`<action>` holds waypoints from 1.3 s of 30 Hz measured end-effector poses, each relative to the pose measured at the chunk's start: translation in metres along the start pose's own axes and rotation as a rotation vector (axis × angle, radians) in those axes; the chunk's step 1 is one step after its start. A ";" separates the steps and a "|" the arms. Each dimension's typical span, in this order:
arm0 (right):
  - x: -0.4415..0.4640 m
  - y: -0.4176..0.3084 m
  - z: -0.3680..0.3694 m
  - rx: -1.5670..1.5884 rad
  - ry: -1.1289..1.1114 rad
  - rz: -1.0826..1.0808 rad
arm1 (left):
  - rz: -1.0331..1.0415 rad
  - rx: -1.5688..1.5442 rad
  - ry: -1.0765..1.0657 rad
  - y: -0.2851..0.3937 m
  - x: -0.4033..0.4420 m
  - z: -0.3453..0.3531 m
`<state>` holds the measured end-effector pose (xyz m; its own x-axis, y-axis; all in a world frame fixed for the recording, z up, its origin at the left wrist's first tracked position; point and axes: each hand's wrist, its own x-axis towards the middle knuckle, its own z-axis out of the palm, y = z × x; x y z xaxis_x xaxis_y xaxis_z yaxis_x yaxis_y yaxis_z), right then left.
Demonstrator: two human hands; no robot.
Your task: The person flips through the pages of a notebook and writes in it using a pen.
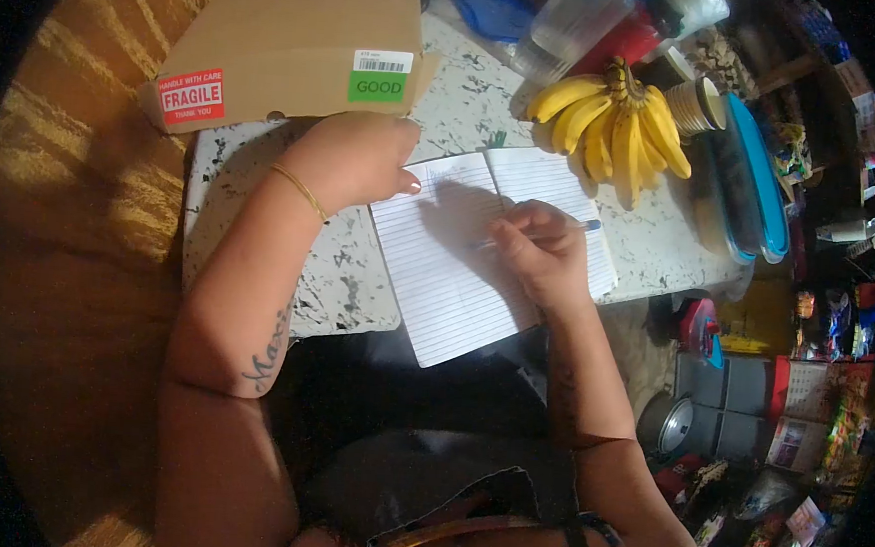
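Note:
A lined notebook [456,305] lies spread at an angle on the table, its lower part reaching past the front edge. My right hand [544,250] grips a pen [591,225] between thumb and fingers over the ruled page. The pen's blue end points right, and its tip is hard to make out. Faint marks show near the top of the left page, where a hand's shadow falls. My left hand [354,158] is at the notebook's upper left edge, thumb resting at the page and apart from the bent fingers, which are partly hidden.
A cardboard box [292,39] with fragile and good labels stands behind my left hand. Beyond the notebook lie bananas [622,129], stacked cups [695,106] and a blue-lidded container [759,178]. The speckled table [342,278] ends near my body; crowded shelves are at right.

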<state>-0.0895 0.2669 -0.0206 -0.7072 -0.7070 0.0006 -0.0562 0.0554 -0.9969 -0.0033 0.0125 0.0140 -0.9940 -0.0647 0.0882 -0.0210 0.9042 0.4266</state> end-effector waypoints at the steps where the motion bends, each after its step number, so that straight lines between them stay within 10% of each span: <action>1: 0.000 -0.001 0.000 0.018 0.019 -0.005 | -0.001 -0.001 -0.008 0.001 0.000 -0.001; 10: 0.012 0.004 -0.010 0.394 0.302 -0.030 | -0.062 -0.011 -0.066 0.003 0.001 -0.003; 39: 0.007 -0.009 -0.007 0.432 0.143 -0.038 | -0.058 -0.033 -0.070 0.001 0.000 -0.001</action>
<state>-0.0987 0.2668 -0.0115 -0.8024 -0.5965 0.0179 0.1939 -0.2891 -0.9375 -0.0037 0.0127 0.0158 -0.9963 -0.0861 0.0001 -0.0765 0.8855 0.4583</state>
